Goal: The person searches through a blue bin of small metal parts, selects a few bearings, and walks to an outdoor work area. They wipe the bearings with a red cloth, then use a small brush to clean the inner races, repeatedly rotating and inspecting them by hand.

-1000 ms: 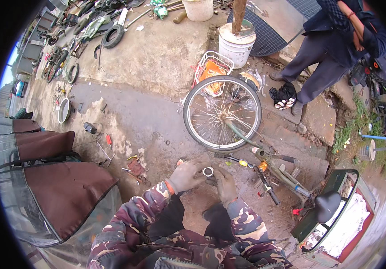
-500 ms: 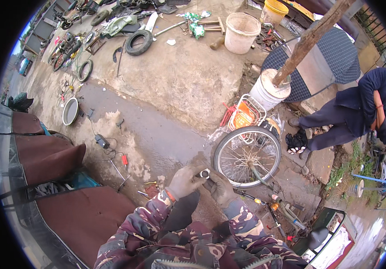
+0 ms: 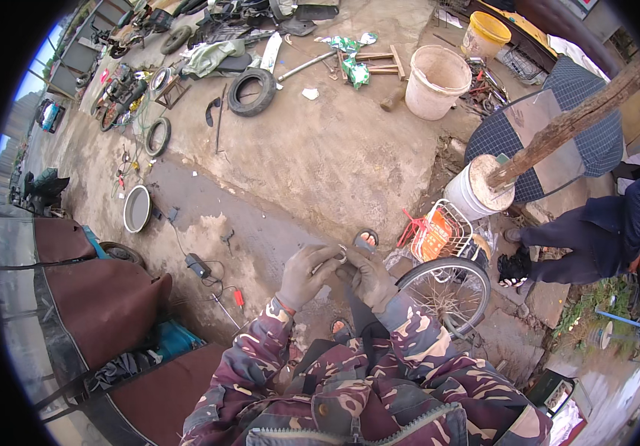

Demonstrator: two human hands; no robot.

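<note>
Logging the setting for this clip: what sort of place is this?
Probably an open-air roadside bicycle and tyre repair spot. Loose tyres and tools lie on bare concrete, a bicycle wheel stands by the person, whose left hand and right hand hold a small metal ring.

The small metal ring [image 3: 341, 256] between the left hand [image 3: 305, 275] and the right hand [image 3: 370, 276] is too small to identify. The bicycle wheel [image 3: 446, 293] is partly hidden behind the right sleeve [image 3: 439, 357]. The seated person [image 3: 602, 238] is cut off at the picture's rim.
</note>
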